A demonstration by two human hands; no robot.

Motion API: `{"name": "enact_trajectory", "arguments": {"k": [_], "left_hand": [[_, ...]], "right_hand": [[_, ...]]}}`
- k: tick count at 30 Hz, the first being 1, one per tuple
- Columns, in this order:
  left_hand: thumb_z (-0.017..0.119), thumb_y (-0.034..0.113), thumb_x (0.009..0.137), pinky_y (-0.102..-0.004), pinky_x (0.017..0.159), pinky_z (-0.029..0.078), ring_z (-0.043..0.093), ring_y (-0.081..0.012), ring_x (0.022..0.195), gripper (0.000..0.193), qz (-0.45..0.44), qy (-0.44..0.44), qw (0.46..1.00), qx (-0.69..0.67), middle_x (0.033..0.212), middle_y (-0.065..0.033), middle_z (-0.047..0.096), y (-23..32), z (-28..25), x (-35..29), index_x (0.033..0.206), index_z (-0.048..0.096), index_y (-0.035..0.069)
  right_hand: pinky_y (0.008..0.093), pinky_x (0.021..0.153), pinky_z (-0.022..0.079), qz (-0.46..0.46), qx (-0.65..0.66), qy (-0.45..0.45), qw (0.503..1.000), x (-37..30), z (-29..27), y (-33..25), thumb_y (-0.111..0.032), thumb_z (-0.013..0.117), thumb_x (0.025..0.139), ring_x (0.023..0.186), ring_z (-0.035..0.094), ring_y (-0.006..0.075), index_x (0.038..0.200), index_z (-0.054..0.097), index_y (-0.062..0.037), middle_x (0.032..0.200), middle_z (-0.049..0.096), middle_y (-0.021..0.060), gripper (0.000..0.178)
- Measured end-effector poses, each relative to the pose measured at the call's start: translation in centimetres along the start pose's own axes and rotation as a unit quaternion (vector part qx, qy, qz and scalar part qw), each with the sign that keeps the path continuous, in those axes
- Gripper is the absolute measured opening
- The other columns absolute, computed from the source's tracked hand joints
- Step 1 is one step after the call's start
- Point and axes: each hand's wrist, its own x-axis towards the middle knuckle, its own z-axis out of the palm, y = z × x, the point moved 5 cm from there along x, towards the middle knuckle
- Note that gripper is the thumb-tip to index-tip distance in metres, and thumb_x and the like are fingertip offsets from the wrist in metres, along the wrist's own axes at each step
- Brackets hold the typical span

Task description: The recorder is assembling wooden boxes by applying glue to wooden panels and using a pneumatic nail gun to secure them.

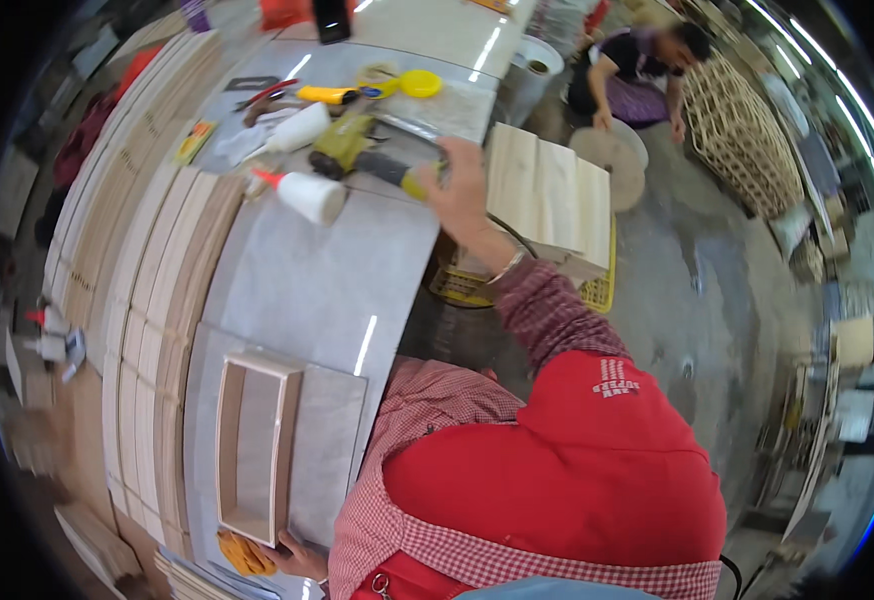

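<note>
My right hand (pixel 454 195) reaches out over the far end of the work table. Its fingers close around the end of a yellow-green and dark-grey power tool (pixel 352 150) lying on its side. My left hand (pixel 302 560) is at the near end of a shallow rectangular wooden frame (pixel 287 440), fingers bent against its corner and partly hidden. A mustard-yellow cloth (pixel 245 552) lies beside those fingers. The frame rests on a grey board (pixel 327 450). Close to the power tool lie a white glue bottle with a red tip (pixel 312 198) and another white bottle (pixel 300 128).
Bundled wooden strips (pixel 157 330) line the table's left side. Beyond the tools sit a yellow lid (pixel 420 83) and a dark phone (pixel 332 20). Right of the table, stacked boards (pixel 552 195) stand on a yellow crate (pixel 602 285). A person (pixel 637 75) crouches further off near a woven basket (pixel 742 135).
</note>
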Motion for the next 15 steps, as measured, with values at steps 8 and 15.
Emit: {"name": "enact_trajectory", "arguments": {"k": [8,15], "left_hand": [[0.06,0.019,0.091,-0.0376,0.09,0.048,0.054,-0.0353,0.108,0.05,0.136,-0.006,0.991,-0.003,0.129,-0.021,0.05,0.1,-0.5,0.6,0.135,0.044,0.002],[0.059,0.021,0.091,-0.035,0.088,0.047,0.056,-0.033,0.103,0.048,0.101,0.037,0.994,-0.01,0.122,-0.0223,0.052,0.4,0.2,-0.8,0.132,0.045,0.0]], "right_hand": [[0.0417,0.085,0.044,0.345,-0.256,-0.119,0.895,-9.4,-14.6,20.6,-0.029,0.061,0.079,0.098,0.052,0.0341,0.111,0.052,-0.002,0.108,0.053,0.0162,0.043],[0.0438,0.085,0.044,0.383,-0.365,-0.19,0.827,-10.5,-17.1,26.4,-0.039,0.061,0.08,0.101,0.05,0.0371,0.116,0.047,-0.0001,0.11,0.05,0.0199,0.055]]}}
